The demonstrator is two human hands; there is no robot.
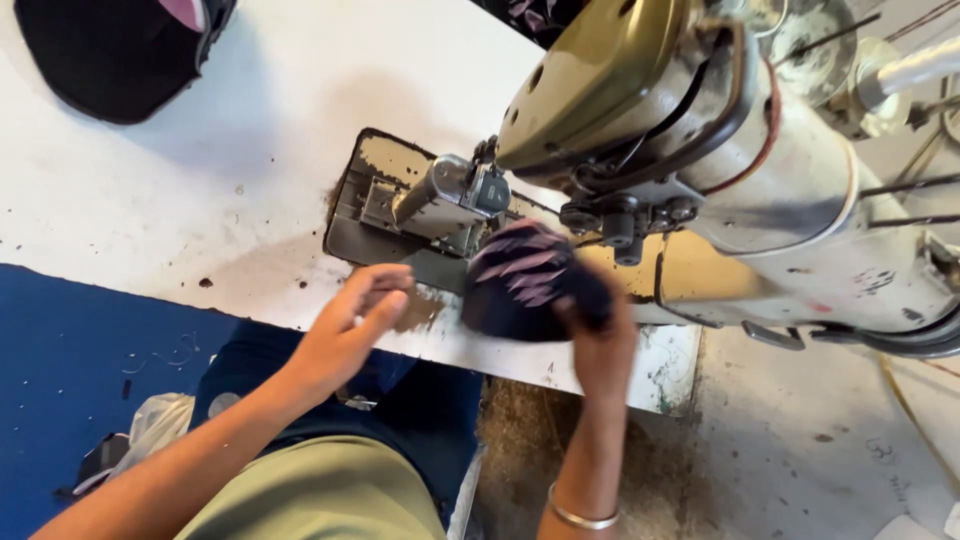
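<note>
Right hand (pixel 600 345) grips a dark navy fabric piece (pixel 525 280) with pink stripes, held against the post of an industrial sewing machine (pixel 700 150). Left hand (pixel 345 330) hovers just beside it over the white table (pixel 250 180), fingers loosely extended, holding nothing. Black cap (pixel 115 50) lies well apart at the far corner.

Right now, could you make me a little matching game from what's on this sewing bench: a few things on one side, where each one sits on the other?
Things:
1. right hand
2. left hand
3. black cap
4. bangle

Places:
A. far left corner of the table
B. right wrist
C. gripping the dark fabric piece
D. open, near the table's front edge

Pairs: 1-C, 2-D, 3-A, 4-B
</note>
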